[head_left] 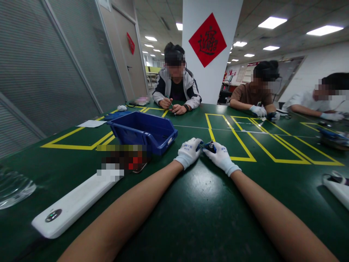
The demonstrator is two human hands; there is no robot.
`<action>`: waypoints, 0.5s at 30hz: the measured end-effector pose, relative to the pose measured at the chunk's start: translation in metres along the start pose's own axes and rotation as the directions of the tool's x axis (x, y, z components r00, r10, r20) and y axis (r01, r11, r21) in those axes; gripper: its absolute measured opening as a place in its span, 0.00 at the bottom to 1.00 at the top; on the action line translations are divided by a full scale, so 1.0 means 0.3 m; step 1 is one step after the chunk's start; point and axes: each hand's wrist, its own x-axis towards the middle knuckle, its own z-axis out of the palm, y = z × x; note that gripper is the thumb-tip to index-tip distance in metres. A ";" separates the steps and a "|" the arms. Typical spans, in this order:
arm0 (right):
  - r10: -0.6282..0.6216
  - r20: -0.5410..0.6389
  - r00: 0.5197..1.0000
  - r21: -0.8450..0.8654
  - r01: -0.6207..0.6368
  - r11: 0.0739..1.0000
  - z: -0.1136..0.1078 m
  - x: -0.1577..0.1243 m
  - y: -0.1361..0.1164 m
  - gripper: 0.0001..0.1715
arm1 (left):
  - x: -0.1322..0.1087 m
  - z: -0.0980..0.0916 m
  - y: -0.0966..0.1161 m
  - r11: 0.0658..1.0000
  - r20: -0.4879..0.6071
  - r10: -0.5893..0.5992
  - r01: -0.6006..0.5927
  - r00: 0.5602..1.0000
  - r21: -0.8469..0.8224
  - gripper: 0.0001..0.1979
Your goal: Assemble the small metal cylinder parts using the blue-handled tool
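Both my hands wear white gloves with blue print and dark fingertips, and they meet over the green table. My right hand [218, 155] is closed around a small dark part with a shiny metal cylinder [211, 144] sticking up from it. Against it from the other side comes my left hand [190, 149], its fingers curled together at the dark part's left end. What the left fingers pinch is too small and too covered to name. A blue plastic bin [136, 133] stands just beyond my left hand, with a little dark item inside.
A long white device [79, 202] with a metal button lies at the left, near a clear rounded object [13, 187]. Yellow tape [242, 159] marks rectangles on the green table [201, 218]. Several people sit around the far side. White paper [91, 123] and blue gloves [117, 115] lie behind the bin.
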 end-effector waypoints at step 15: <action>0.043 0.020 0.999 0.022 -0.044 0.999 0.001 0.001 0.016 0.19 | 0.006 0.017 -0.035 0.945 0.063 0.268 -0.250 0.961 -0.211 0.27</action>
